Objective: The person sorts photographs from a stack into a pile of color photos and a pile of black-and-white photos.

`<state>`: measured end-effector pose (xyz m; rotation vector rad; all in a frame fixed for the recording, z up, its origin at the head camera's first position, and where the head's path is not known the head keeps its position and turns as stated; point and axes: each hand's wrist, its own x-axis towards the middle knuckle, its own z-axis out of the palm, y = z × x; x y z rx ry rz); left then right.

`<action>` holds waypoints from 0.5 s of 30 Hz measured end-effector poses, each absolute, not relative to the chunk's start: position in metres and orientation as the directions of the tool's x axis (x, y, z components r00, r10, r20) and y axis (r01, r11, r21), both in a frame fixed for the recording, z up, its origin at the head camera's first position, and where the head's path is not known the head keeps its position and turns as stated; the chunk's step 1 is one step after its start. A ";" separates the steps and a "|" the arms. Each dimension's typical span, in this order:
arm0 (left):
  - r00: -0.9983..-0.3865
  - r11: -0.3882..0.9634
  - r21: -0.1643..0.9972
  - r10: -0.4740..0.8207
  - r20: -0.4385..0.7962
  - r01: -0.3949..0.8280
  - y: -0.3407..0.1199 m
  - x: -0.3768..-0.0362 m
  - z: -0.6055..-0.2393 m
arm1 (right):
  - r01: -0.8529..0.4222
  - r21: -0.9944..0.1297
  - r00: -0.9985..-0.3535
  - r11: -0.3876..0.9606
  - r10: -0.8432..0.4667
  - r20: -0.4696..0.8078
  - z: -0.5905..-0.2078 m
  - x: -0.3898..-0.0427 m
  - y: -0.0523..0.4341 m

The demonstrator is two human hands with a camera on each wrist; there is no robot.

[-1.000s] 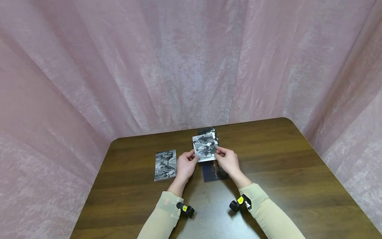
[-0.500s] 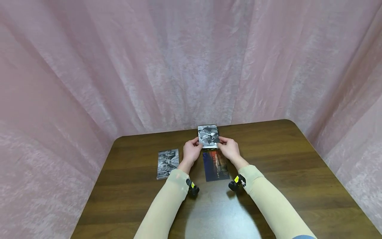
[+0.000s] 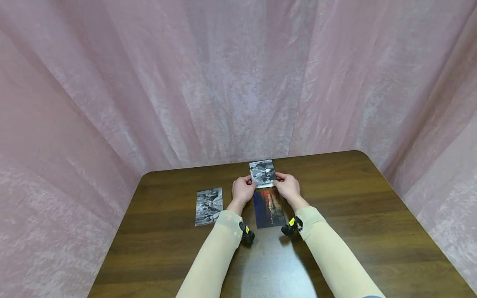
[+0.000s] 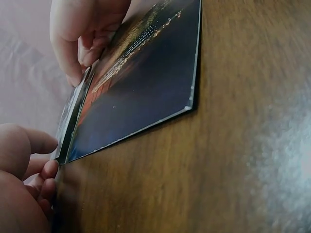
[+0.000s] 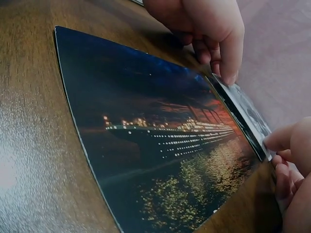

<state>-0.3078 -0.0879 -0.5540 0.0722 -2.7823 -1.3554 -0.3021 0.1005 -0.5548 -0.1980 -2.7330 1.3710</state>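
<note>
A black-and-white photo card (image 3: 262,171) is held at the table's far edge. My left hand (image 3: 243,189) pinches its near left corner, thumb on top. At the near right corner, my right hand (image 3: 288,187) grips it the same way. Directly below it on the table lies a colour picture card (image 3: 270,209) with a lit ship at night; in the right wrist view the ship picture (image 5: 160,131) shows red sky and glittering water. In the left wrist view, the held card's near edge (image 4: 73,114) runs along the ship card's far edge.
Another black-and-white photo card (image 3: 208,206) lies left of my left forearm. Brown wood-grain table (image 3: 354,207) surrounds the cards, with glare near its front. Pink curtains (image 3: 238,82) hang behind the far edge and along both sides.
Both hands have carried the black-and-white card away from me, from over the ship picture to its far side, then slightly back and right. The ship picture is now uncovered.
</note>
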 end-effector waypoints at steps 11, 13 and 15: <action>-0.996 0.620 0.784 -0.083 0.016 -0.038 -0.088 -0.311 -0.559 | 0.082 -0.763 -0.993 0.641 0.118 -0.008 -0.549 -0.301 0.098; -0.997 0.621 0.782 -0.078 0.010 -0.041 -0.088 -0.312 -0.560 | 0.080 -0.757 -0.993 0.648 0.114 -0.007 -0.549 -0.300 0.098; -0.998 0.628 0.777 -0.069 0.002 -0.041 -0.088 -0.311 -0.559 | 0.079 -0.754 -0.994 0.652 0.112 -0.008 -0.548 -0.300 0.099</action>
